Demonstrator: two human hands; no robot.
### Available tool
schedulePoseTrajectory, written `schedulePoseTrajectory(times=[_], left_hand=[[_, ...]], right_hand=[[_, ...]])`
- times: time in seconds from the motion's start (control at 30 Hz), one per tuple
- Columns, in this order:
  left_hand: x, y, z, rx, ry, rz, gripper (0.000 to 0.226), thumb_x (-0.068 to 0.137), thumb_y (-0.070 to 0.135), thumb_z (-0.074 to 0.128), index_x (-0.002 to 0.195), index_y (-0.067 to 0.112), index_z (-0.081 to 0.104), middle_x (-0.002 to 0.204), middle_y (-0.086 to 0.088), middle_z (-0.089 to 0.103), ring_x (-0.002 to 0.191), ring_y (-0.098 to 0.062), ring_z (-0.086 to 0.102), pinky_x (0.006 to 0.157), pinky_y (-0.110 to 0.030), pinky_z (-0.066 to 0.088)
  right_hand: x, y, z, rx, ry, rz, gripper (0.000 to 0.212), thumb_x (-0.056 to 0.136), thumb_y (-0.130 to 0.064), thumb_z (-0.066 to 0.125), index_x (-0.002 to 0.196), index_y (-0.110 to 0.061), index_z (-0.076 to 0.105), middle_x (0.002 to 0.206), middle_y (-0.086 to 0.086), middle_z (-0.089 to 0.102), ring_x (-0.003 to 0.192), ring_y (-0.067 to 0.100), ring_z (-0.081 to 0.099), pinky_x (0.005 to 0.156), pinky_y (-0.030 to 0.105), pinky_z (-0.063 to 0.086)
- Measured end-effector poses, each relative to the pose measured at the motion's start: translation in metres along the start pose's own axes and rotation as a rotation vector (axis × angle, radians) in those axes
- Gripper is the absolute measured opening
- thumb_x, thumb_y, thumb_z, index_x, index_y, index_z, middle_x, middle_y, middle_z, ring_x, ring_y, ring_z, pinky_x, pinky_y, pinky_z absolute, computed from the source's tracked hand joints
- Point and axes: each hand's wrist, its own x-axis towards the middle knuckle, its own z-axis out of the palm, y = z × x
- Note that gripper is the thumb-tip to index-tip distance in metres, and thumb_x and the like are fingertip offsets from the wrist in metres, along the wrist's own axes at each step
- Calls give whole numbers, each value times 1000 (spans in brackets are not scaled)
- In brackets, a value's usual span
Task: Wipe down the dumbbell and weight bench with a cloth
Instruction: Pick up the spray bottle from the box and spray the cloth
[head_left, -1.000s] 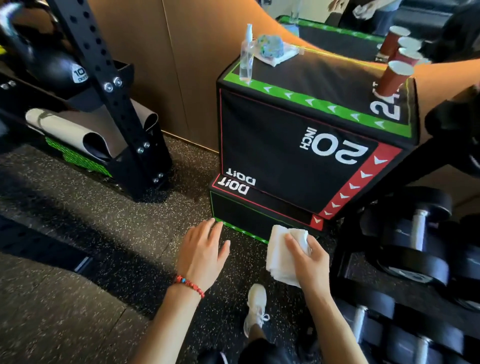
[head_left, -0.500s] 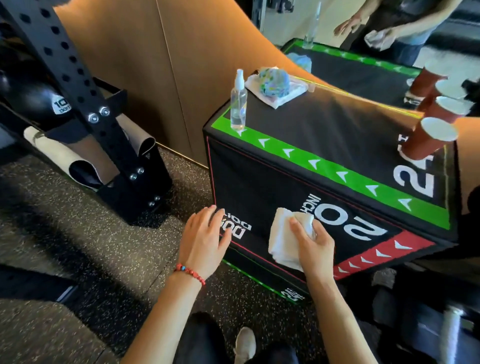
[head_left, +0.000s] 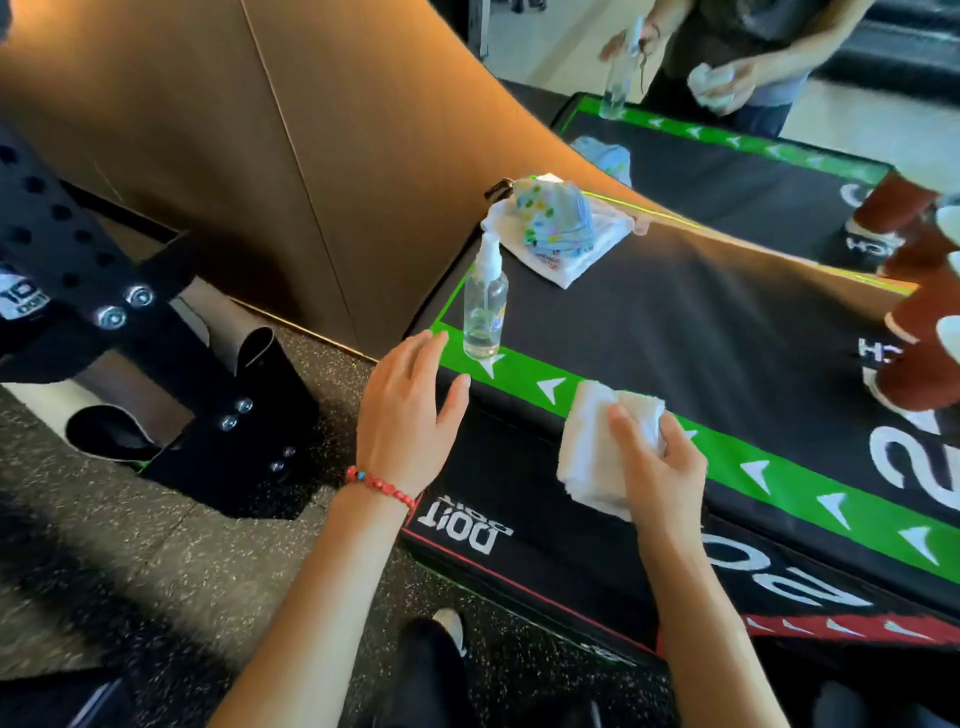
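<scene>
1. Far left of the spray bottle there's a black steel rack upright (head_left: 78, 249) with holes and bolts, and a rolled-up mat (head_left: 171, 374) tucked behind its foot on the speckled floor (head_left: 130, 545).
2. Left hand (head_left: 405, 410), red bead bracelet (head_left: 379, 486) on the wrist, hovers just left of the spray bottle at the box's near corner. The fingers are straight and spread, holding nothing; I can't tell if the tips touch the green edge.
3. The spray bottle (head_left: 484, 306) itself: clear, standing upright on the green arrow strip of the black plyo box (head_left: 701, 322), which isn't really a bench, just a big padded box with "20" and "24" printed on it.
4. Just behind the spray bottle is a patterned blue cloth bundle (head_left: 556, 218) sitting on a white cloth, against the brown wall panel.
5. Right of the spray bottle, over the box's near edge, is the white cloth (head_left: 597, 457), folded up. The right hand (head_left: 660, 467) grips it, fingers curled over the top, thumb side hidden.
6. Further right of the spray bottle, red paper cups (head_left: 919, 322) are at the box's far right edge, partly cut off.
7. Behind the spray bottle and past a second box, another person (head_left: 737, 57) stands with a bottle in one hand and something white balled up in the other.
</scene>
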Motion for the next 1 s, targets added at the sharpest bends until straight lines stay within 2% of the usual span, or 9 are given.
schedulePoseTrajectory(times=[0.1, 0.23, 0.43, 0.53, 0.6, 0.7, 0.83, 0.93, 1.0], left_hand=[[30, 1, 6, -147, 31, -25, 45, 89, 20, 54, 127, -4, 50, 125, -19, 57, 116, -31, 53, 99, -28, 34], [58, 9, 22, -398, 49, -79, 50, 90, 28, 51, 132, 0, 44, 132, -13, 51, 120, -17, 47, 98, -11, 29], [76, 20, 49, -572, 106, -197, 37, 88, 15, 61, 121, 2, 52, 108, 2, 56, 93, 8, 47, 77, 4, 31], [79, 18, 56, -665, 96, -288, 25, 88, 18, 62, 109, 10, 51, 93, 14, 55, 79, 17, 51, 69, -1, 37], [80, 18, 57, -714, 100, -323, 23, 88, 24, 60, 105, 15, 46, 91, 16, 56, 79, 9, 56, 70, -7, 42], [79, 19, 55, -791, 138, -380, 25, 85, 35, 54, 101, 18, 46, 89, 5, 62, 84, -19, 65, 74, -27, 51], [67, 23, 47, -837, 204, -430, 21, 79, 47, 55, 90, 31, 48, 77, 9, 62, 70, -17, 66, 66, -28, 53], [49, 28, 39, -834, 281, -501, 24, 75, 51, 53, 85, 29, 51, 75, 2, 60, 72, -24, 61, 71, -49, 53], [35, 34, 32, -822, 339, -545, 24, 76, 50, 53, 79, 27, 52, 71, 5, 57, 70, -23, 58, 70, -55, 52]], right_hand=[[13, -5, 15, 1, 38, 3, 37, 84, -23, 64, 52, -24, 47, 46, -18, 46, 45, -1, 39, 42, 11, 33], [23, -10, 26, -13, 61, 23, 33, 74, -38, 62, 61, -13, 44, 56, -10, 42, 53, 8, 39, 48, 23, 35], [37, -15, 30, -4, 50, 33, 47, 71, -40, 62, 74, 4, 45, 65, 2, 42, 60, 13, 41, 55, 28, 36], [38, -17, 31, 17, 41, 38, 50, 72, -40, 62, 81, 7, 47, 70, 7, 43, 63, 15, 42, 57, 31, 37], [39, -18, 31, 26, 36, 37, 50, 72, -39, 62, 80, 8, 46, 70, 7, 42, 64, 16, 42, 58, 31, 37], [40, -18, 30, 42, 31, 23, 43, 73, -36, 62, 78, 4, 49, 67, 5, 43, 62, 13, 42, 56, 28, 37], [43, -14, 28, 30, 2, -28, 34, 82, -26, 65, 70, 0, 47, 63, 1, 40, 56, 10, 38, 45, 16, 33], [44, -12, 28, 47, -65, -40, 31, 85, -22, 64, 70, 0, 48, 63, 0, 41, 55, 8, 38, 44, 15, 34], [42, -11, 28, 62, -133, -43, 27, 85, -22, 64, 68, -6, 51, 60, -5, 44, 55, 6, 41, 45, 14, 36]])
